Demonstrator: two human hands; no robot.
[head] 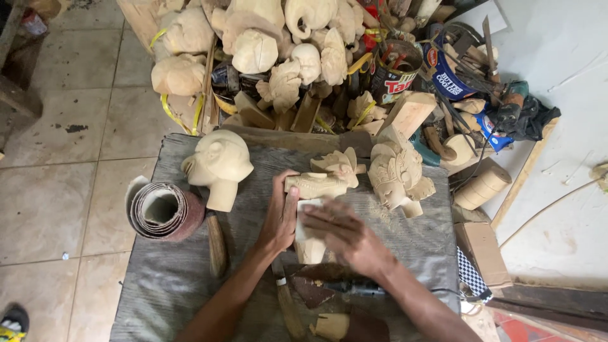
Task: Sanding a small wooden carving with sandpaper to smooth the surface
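At the middle of the cloth-covered table (164,278), our left hand (278,218) clasped the pale wood carving (315,215) to steady it while our right hand (342,231), fingers flat, pressed a small sandpaper piece (308,206) onto it.

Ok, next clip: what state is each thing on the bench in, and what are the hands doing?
Left hand: gripping the carving's side.
Right hand: blurred, pressed on the carving.
Winged carving: unpainted, lying on the cloth, held.
Head carving: upright, untouched.
Ornate carving: lying beside, untouched.
Sandpaper roll: rolled up, at the bench's left edge.
Grey cloth: spread flat, dusty.
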